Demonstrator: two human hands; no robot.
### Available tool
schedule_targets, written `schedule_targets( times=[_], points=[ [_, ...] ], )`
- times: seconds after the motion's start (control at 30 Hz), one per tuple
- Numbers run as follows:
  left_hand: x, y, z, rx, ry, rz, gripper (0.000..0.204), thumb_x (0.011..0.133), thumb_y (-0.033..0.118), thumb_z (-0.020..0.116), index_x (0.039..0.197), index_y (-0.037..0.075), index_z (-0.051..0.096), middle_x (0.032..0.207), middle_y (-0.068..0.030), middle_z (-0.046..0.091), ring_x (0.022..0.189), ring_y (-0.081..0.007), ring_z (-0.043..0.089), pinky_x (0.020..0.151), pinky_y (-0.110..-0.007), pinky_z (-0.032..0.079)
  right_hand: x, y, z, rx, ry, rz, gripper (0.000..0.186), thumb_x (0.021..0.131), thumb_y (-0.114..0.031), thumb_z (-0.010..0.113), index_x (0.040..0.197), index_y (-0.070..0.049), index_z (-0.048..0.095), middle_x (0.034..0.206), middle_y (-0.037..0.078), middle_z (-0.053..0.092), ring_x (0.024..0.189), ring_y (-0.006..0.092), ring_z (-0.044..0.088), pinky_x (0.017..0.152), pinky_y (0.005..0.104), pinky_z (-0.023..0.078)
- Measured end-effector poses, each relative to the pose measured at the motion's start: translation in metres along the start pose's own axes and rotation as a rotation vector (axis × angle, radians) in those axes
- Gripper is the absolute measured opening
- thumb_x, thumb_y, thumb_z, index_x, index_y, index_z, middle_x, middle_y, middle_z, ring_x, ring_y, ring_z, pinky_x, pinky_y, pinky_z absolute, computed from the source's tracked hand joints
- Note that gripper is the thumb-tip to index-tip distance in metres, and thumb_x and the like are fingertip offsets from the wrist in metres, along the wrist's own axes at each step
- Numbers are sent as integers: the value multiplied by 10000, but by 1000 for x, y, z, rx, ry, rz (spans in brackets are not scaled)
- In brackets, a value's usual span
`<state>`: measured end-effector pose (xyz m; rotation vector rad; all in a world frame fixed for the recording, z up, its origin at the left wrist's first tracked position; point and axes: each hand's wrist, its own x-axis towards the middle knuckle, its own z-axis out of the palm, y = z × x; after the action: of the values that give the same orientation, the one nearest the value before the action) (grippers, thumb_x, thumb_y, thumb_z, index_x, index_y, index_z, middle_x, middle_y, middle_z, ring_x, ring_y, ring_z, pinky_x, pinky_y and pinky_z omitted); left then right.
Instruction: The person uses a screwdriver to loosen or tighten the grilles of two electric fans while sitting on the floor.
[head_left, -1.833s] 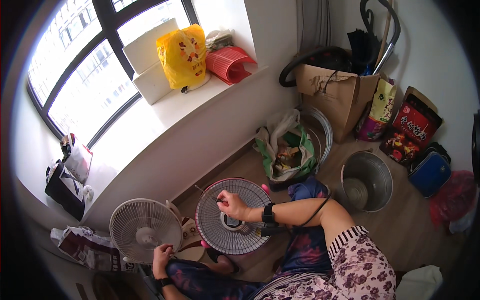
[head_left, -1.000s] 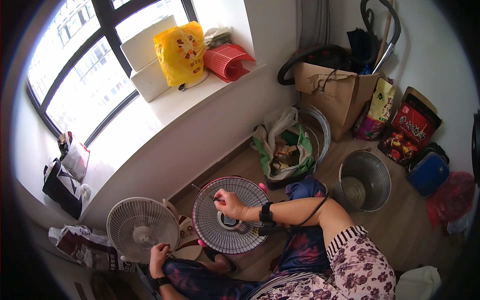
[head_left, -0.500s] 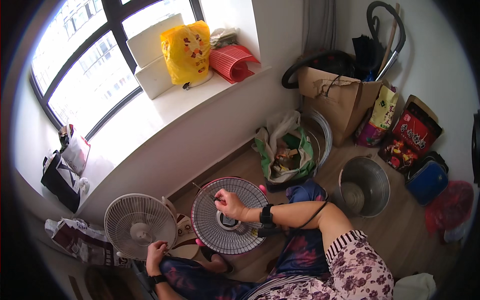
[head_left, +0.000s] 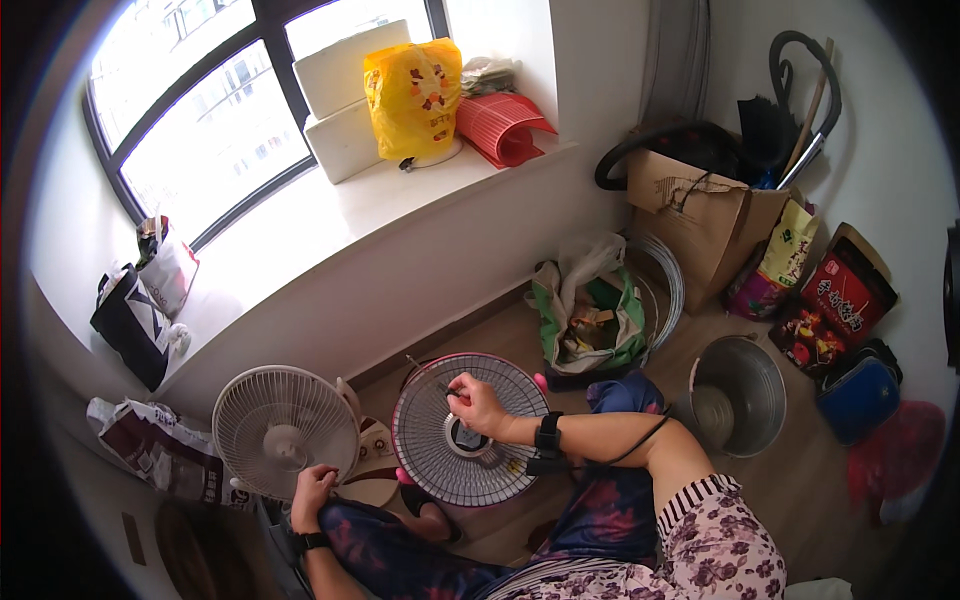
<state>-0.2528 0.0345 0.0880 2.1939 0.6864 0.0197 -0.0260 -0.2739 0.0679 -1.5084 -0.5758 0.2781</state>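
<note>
My right hand (head_left: 478,408) is closed on a screwdriver (head_left: 428,374) with a thin metal shaft and a dark handle, mostly hidden by the fingers. It is held over the wire grille of a round, pink-rimmed fan-shaped heater (head_left: 430,470), its tip pointing toward the far left rim. The heater has a dark hub label and pink knobs at its edge. My left hand (head_left: 314,492) rests by my left knee, fingers curled together, beside a white desk fan (head_left: 245,425). Whatever those fingers hold, if anything, cannot be made out.
The fan's control base (head_left: 375,440) is behind its grille. Beyond the heater stand an open green-and-white bag (head_left: 548,310), a metal bucket (head_left: 768,400) and a cardboard box (head_left: 700,230). A yellow bag (head_left: 412,100) and red rolled mat (head_left: 505,130) lie on the windowsill.
The whole view has shifted, so the room sits further right in the picture. My right hand stays over the heater with the screwdriver; my left hand remains by the knee.
</note>
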Motion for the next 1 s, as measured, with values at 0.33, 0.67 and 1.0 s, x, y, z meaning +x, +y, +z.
schedule_targets(
  times=[0.33, 0.67, 1.0],
  points=[
    [2, -7, -1, -21, -24, -30, 206, 815, 86, 540, 923, -65, 628, 759, -106, 646, 661, -155, 628, 584, -274, 472, -3, -7, -2, 59, -42, 0, 188, 820, -96, 563, 942, 20, 481, 585, 58, 554, 451, 89, 501, 449, 251, 407],
    [-5, -18, -16, 20, -64, -91, 217, 816, 110, 539, 945, -34, 637, 793, -117, 654, 685, -181, 641, 602, -306, 485, 0, 5, 14, 40, -85, 15, 180, 839, -73, 544, 976, 14, 465, 625, 38, 566, 457, 66, 497, 408, 228, 398],
    [-22, 18, -45, -1693, 47, 391, 688, 883, 503, 437, 1425, 195, 146, 1495, -80, 24, 1368, -265, 90, 1059, -536, 197, 8, 7, -7, 49, 20, -14, 212, 815, -118, 569, 953, 24, 495, 587, 69, 570, 446, 124, 539, 442, 281, 436]
  ],
)
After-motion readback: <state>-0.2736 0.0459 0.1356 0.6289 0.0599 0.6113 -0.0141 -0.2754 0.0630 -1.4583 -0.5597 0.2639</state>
